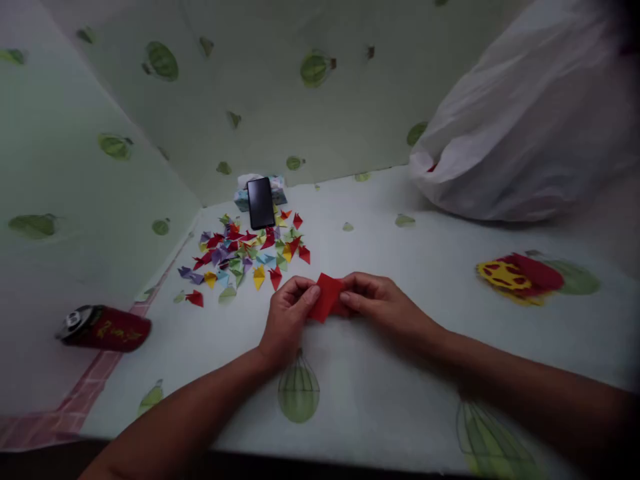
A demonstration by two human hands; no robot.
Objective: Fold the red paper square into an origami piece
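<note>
A small red paper (327, 297) is held between both hands just above the white sheet with green prints (380, 373). My left hand (287, 320) pinches its left edge with thumb and fingers. My right hand (383, 303) pinches its right side. Beyond the hands lies a heap of several small folded paper pieces (245, 257) in red, purple, yellow, green and blue.
A black phone (261, 202) leans on a small box behind the heap. A red can (105, 328) lies on its side at left. Red and yellow papers (520, 277) lie at right. A large white plastic bag (530, 127) fills the back right.
</note>
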